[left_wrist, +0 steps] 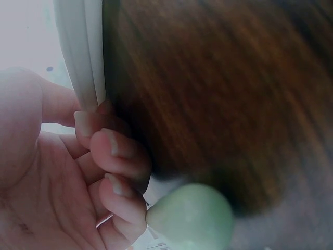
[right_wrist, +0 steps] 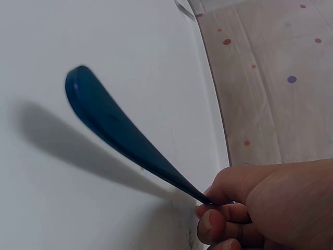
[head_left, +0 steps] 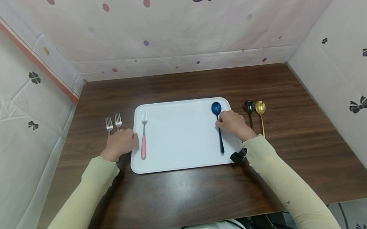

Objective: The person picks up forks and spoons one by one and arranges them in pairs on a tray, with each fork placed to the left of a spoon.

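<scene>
My right hand (head_left: pixel 232 123) pinches the handle of a blue spoon (head_left: pixel 216 108) over the right side of a white rectangular tray (head_left: pixel 181 135). The spoon's bowl points away from me; in the right wrist view its handle end (right_wrist: pixel 112 117) stands out from the fingers and casts a shadow on the tray. At the tray's left edge, my left hand (head_left: pixel 121 144) grips the rim, its fingers curled at the edge in the left wrist view. A fork with a pink handle (head_left: pixel 143 147) lies inside the tray on the left, tines away from me.
Two more forks, one farther left (head_left: pixel 109 124) and one beside it (head_left: pixel 118 120), lie left of the tray, partly behind my hand. A rounded green end (left_wrist: pixel 192 219) shows below my left fingers. Right of the tray are a black spoon (head_left: pixel 249 107) and a gold spoon (head_left: pixel 260 107).
</scene>
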`<state>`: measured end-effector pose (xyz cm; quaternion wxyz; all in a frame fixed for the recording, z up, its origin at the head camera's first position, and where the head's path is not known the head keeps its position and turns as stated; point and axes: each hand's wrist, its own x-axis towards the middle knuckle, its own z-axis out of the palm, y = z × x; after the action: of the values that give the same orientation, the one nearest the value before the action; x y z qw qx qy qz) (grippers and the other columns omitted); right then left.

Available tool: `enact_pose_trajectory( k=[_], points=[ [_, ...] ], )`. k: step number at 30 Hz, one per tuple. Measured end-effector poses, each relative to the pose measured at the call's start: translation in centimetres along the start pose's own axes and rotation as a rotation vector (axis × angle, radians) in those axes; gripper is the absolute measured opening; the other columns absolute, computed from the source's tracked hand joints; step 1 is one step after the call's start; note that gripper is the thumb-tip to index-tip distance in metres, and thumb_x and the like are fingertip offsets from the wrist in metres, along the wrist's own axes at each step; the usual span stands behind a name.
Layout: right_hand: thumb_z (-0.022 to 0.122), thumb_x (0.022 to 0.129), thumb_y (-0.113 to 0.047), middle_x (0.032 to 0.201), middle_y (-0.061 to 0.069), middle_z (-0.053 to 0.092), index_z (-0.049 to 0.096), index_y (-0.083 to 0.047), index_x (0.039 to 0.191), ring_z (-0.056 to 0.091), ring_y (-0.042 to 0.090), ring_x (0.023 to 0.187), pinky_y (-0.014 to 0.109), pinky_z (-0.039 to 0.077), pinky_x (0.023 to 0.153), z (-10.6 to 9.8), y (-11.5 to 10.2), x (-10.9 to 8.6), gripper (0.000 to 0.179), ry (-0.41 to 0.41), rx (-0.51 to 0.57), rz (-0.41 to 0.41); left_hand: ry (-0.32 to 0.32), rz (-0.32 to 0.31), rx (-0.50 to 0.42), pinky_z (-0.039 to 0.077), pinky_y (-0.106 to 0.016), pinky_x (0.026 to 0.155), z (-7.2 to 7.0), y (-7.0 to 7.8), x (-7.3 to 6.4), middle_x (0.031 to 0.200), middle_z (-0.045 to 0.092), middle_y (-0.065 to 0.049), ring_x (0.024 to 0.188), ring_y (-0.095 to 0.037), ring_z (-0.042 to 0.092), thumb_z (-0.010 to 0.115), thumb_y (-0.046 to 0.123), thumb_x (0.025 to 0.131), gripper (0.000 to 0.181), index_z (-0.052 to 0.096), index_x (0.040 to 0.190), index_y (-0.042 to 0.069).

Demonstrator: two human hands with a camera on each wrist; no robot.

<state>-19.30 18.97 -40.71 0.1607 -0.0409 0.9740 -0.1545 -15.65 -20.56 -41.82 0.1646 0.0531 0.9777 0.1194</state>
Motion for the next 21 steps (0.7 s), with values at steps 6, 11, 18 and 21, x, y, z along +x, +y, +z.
enact_pose_trajectory(
  k=[6, 11, 18, 21],
  points=[
    [0.057, 0.095, -0.024, 0.075, 0.009, 0.062, 0.067, -0.005, 0.093, 0.056, 0.021, 0.069, 0.03, 0.04, 0.06, -0.1, -0.5, -0.1, 0.022, 0.008, 0.0, -0.032, 0.006, 0.005, 0.003, 0.036, -0.031, 0.05, -0.1, 0.1, -0.1, 0.058, 0.047, -0.006, 0.052, -0.021, 0.047, 0.037, 0.03, 0.1, 0.04, 0.06, 0.079, 0.006],
    [0.057, 0.094, -0.024, 0.075, 0.008, 0.062, 0.067, -0.006, 0.092, 0.056, 0.021, 0.069, 0.03, 0.041, 0.06, 0.1, -1.0, -0.1, 0.021, 0.018, -0.004, -0.051, 0.001, -0.001, 0.008, 0.036, -0.032, 0.051, -0.2, 0.1, -0.2, 0.058, 0.047, -0.006, 0.053, -0.021, 0.047, 0.036, 0.03, 0.1, 0.04, 0.06, 0.078, 0.006],
    [0.058, 0.094, -0.024, 0.074, 0.007, 0.062, 0.067, -0.006, 0.091, 0.056, 0.02, 0.067, 0.029, 0.041, 0.059, 0.3, -1.5, 0.0, 0.021, 0.018, 0.0, -0.06, -0.005, -0.008, 0.012, 0.035, -0.032, 0.051, -0.1, 0.2, -0.2, 0.059, 0.048, -0.006, 0.053, -0.021, 0.047, 0.037, 0.034, 0.1, 0.042, 0.058, 0.076, 0.007],
    [0.058, 0.094, -0.024, 0.074, 0.007, 0.061, 0.067, -0.006, 0.09, 0.056, 0.02, 0.067, 0.029, 0.041, 0.059, 0.3, -1.7, 0.0, 0.02, 0.018, 0.0, -0.065, -0.001, -0.01, 0.016, 0.035, -0.032, 0.05, -0.1, 0.2, -0.2, 0.059, 0.048, -0.006, 0.052, -0.02, 0.046, 0.037, 0.035, 0.1, 0.043, 0.057, 0.074, 0.008]
  ],
)
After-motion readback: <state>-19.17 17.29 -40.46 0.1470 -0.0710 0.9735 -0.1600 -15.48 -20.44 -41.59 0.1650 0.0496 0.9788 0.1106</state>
